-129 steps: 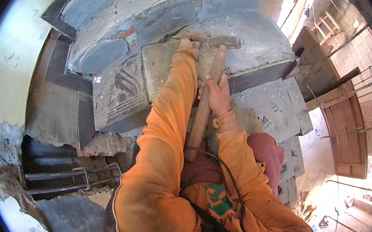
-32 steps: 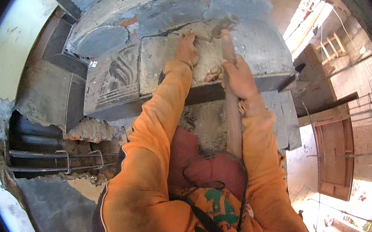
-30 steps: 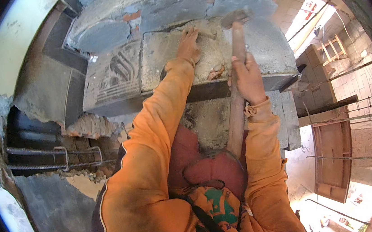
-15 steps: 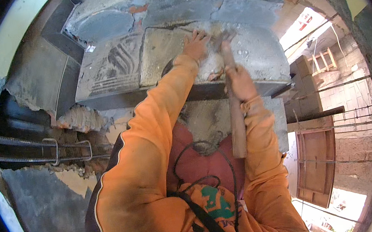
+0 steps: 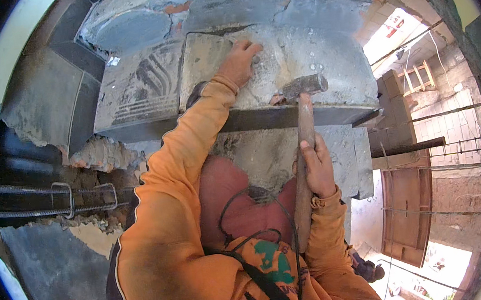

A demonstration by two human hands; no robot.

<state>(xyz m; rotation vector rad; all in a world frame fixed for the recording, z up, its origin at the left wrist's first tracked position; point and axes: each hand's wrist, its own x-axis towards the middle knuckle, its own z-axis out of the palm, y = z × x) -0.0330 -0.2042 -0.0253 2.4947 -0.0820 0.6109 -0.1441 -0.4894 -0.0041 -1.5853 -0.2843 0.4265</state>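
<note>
Rough grey plaster covered the wall (image 5: 147, 95) ahead in the head view, part of it scored with curved comb lines, and a dark horizontal ledge (image 5: 261, 120) ran under it. Off to the left the coating had broken away from crumbling brick (image 5: 100, 156), and ribbed steel bars (image 5: 52, 196) lay bare in a dark gap. On the right a brick wall and a wooden door (image 5: 405, 214) stood in daylight.

The left hand (image 5: 240, 62), reaching out of an orange sleeve, lay against the pale, pitted plaster patch (image 5: 278, 64) with its fingers curled; it may have pinched something small against the surface, but I cannot tell from this angle.

The right hand (image 5: 317, 168) was wrapped tight around the wooden handle of a hammer (image 5: 303, 137), gripping near mid-length. That handle was long, straight and worn smooth, running up from the chest. Its dull metal head (image 5: 304, 86) sat at the plaster just right of the left hand, by a small reddish chipped spot.
</note>
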